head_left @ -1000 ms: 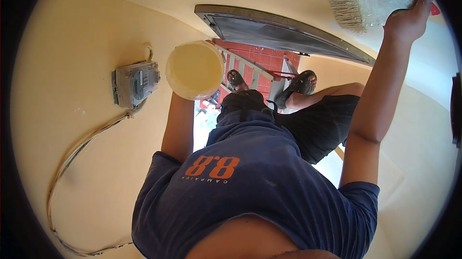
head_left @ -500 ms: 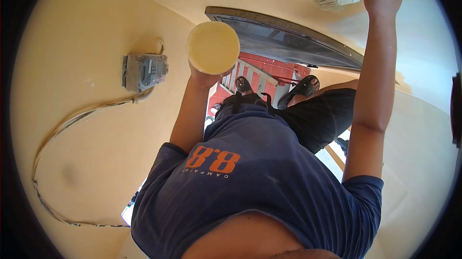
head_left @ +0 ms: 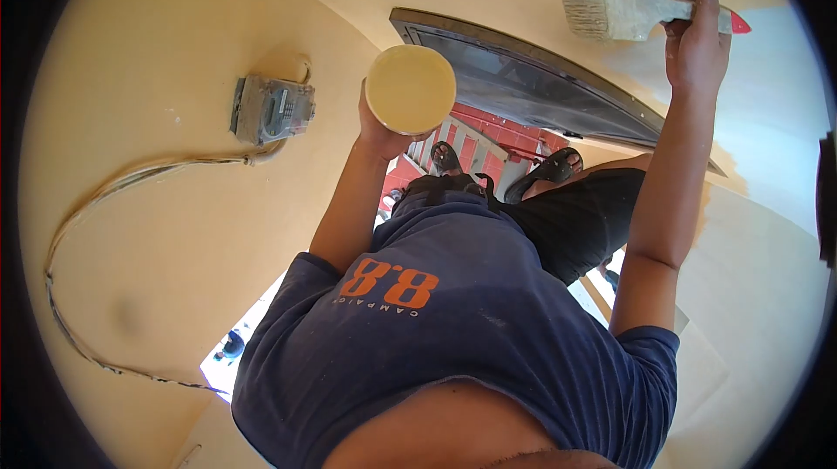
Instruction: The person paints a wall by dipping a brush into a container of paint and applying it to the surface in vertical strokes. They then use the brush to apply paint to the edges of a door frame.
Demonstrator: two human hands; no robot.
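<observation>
Cream paint tub gripped in left hand, now raised nearer the window frame; right hand, closed on brush, dropped lower against the wall.

Over beyond the left hand, a grey meter box sits on the yellow wall, a cable trailing off it in a long loop. Between the two hands runs a dark metal frame. Below them, sandals stand on ladder rungs, red tiles far underneath.
</observation>
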